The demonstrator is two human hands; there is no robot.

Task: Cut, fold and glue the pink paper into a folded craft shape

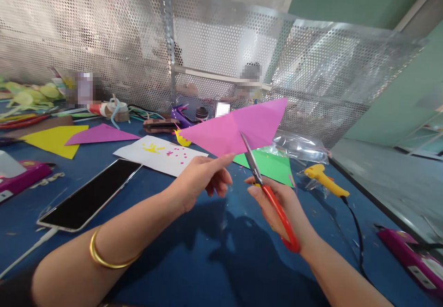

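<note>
My left hand (202, 177) pinches the lower edge of a folded pink paper triangle (238, 127) and holds it up above the blue table (194, 251). A gold bangle sits on that wrist. My right hand (280, 205) grips red-handled scissors (273, 201). Their metal blades point up and reach the pink paper's lower edge, just right of my left fingers.
A phone (92, 194) on a white cable lies at the left. White paper with scraps (159, 154), green paper (272, 166), yellow and purple sheets (55, 138), a yellow glue gun (325, 180) and pink tools (411, 256) lie around. A perforated metal screen (207, 53) stands behind.
</note>
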